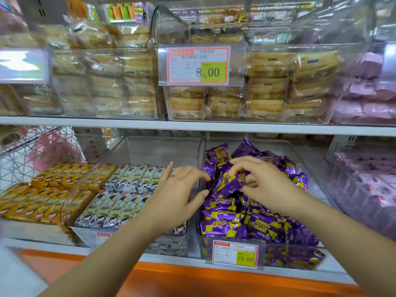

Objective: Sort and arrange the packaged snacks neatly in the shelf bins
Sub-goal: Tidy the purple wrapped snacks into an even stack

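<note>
Several purple and yellow snack packs [240, 221] fill a clear bin [304, 161] on the lower shelf, loosely heaped at the back and in rows at the front. My right hand [259, 179] reaches into this bin with its fingers curled round one purple pack [230, 183] near the top of the heap. My left hand [182, 185] comes in from the left with its fingers stretched out and their tips touching the same pack's left end. The bin to the left holds grey-white snack packs [124, 196] in neat rows.
Gold packs [42, 194] fill the far-left bin. Pink packs [368, 181] lie in the bin at right. The upper shelf [192, 125] carries clear bins of wrapped pastries [267, 91] and a price tag [198, 65]. A second tag [235, 255] hangs on the purple bin.
</note>
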Available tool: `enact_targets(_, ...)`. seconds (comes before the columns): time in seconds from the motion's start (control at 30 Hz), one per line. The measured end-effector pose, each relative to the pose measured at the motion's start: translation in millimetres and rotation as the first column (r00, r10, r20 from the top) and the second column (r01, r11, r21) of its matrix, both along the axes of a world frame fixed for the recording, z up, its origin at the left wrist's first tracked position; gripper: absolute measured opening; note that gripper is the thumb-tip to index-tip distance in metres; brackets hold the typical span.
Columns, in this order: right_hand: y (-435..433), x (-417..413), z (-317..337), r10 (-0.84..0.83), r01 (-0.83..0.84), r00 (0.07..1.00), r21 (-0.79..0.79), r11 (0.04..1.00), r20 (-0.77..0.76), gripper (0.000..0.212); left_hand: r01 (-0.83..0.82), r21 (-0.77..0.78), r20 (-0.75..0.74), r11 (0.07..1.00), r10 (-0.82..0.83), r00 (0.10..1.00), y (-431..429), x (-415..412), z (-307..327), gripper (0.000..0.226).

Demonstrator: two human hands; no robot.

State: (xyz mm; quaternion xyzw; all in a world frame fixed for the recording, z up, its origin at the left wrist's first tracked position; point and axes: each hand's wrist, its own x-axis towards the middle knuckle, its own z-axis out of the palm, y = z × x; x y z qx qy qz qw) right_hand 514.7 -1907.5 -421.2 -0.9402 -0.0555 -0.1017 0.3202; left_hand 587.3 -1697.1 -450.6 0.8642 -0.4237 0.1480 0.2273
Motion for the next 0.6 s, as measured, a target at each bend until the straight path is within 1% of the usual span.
enact_targets(0.07, 1.2, -4.6, 1.8, 0.034, -0.034, 0.999, 0.001, 0.999, 0.008, 0.046, -0.025, 0.0, -0.082, 1.0, 0.025, 0.996, -3.7, -3.3, 4.3, 0.037)
enact_targets(0.13, 2.6, -8.1, 3.2, 0.054, -0.054, 0.999, 0.018, 0.998, 0.006, 0.037, -0.014, 0.009, -0.144, 1.0, 0.016, 0.99, -8.1, -4.8, 6.3, 0.044)
enact_targets(0.2, 4.4, -9.1, 4.5, 0.045, -0.047, 0.999, 0.05, 0.998, 0.026, 0.021, 0.0, 0.021, -0.142, 1.0, 0.003, 0.99, -12.2, -5.1, 5.7, 0.042)
enact_targets(0.3, 6.1, -5.0, 6.4, -0.052, 0.048, 0.989, 0.036, 0.998, 0.136, 0.006, 0.002, 0.03, -0.112, 1.0, 0.001, 0.994, -13.5, -3.0, 2.9, 0.033)
enact_targets(0.33, 5.2, -3.6, 6.1, -0.087, 0.085, 0.983, 0.019, 0.996, 0.164, 0.007, -0.002, 0.022, -0.108, 1.0, 0.004, 0.994, -12.6, -2.6, 2.5, 0.03)
enact_targets(0.37, 4.6, -2.8, 6.1, -0.112, 0.115, 0.979, -0.005, 0.993, 0.171, 0.013, -0.008, 0.017, -0.108, 1.0, 0.01, 0.994, -11.3, -1.9, 2.4, 0.029)
enact_targets(0.43, 4.8, -1.5, 6.5, -0.154, 0.162, 0.979, -0.05, 0.986, 0.136, 0.032, -0.027, 0.011, -0.118, 1.0, 0.028, 0.993, -8.2, -1.1, 3.0, 0.03)
enact_targets(0.5, 6.2, 1.9, 6.8, -0.191, 0.202, 0.975, -0.088, 0.976, 0.116, 0.045, -0.046, 0.001, -0.127, 0.999, 0.046, 0.991, -5.4, 0.6, 3.7, 0.032)
enact_targets(0.53, 7.6, 4.4, 6.6, -0.2, 0.211, 0.974, -0.1, 0.972, 0.109, 0.047, -0.054, -0.005, -0.126, 0.999, 0.053, 0.991, -4.4, 1.6, 4.3, 0.032)
enact_targets(0.6, 10.9, 11.1, 3.1, -0.184, 0.193, 0.98, -0.136, 0.972, 0.08, 0.043, -0.066, -0.011, -0.115, 0.998, 0.064, 0.991, -4.3, 2.8, 5.4, 0.03)
